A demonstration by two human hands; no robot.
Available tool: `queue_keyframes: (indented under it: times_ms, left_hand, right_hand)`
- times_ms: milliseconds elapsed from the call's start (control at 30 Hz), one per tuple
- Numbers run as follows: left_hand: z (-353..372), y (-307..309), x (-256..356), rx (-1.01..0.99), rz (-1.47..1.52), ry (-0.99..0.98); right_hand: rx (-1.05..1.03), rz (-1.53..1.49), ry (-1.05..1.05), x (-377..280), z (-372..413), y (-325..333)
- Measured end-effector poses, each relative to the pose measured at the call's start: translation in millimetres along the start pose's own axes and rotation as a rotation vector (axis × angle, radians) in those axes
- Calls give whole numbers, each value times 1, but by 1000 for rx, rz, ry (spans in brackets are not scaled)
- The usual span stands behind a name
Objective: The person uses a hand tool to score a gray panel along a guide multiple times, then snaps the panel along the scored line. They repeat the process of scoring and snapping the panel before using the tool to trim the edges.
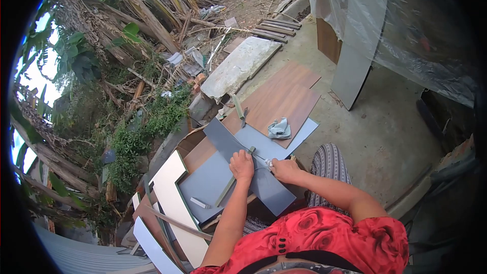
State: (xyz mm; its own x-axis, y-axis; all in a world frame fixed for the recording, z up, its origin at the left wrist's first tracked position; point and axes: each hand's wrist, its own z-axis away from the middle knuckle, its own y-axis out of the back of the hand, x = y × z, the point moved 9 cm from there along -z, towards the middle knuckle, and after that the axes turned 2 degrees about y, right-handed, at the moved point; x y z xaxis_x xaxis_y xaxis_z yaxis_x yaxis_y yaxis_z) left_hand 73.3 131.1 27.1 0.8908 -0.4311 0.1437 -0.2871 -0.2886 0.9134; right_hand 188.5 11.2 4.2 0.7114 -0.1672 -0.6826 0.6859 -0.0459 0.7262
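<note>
A long dark grey board (274, 191) lies slantwise before my body, on top of other panels. My left hand (242, 165) is closed at the board's left edge, beside a narrow greenish strip (225, 191); what its fingers hold is too small to tell. My right hand (285, 169) pinches a small white item (268, 162) over the board's right edge. A thin dark line runs between the two hands. To the left, a small white block (200, 203) rests on a blue-grey panel (195, 182). A crumpled light-blue cloth (279, 129) sits on a brown wood-grain board (284, 101).
Cream and white cut panels (170, 185) lie at the lower left. A pale stone slab (238, 66) and stacked wooden strips (276, 29) are farther off. Upright grey board (352, 66) and plastic sheeting (426, 30) stand at the right. Plants grow at the left.
</note>
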Motion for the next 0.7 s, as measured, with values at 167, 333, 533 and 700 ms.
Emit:
queue_keyframes:
  times_ms: [167,333,533,700]
  left_hand:
    - [0,2,0,22,2,1]
    - [-1,-1,-1,-12,-18,34]
    - [-3,-4,-6,-49,-11,85]
    - [-9,-2,-10,-46,-13,71]
  right_hand:
    - [48,-40,46,-18,-39,-5]
    - [20,-14,15,15,32,-4]
    - [-21,3,-31,20,57,3]
    - [-4,22,-4,16,35,14]
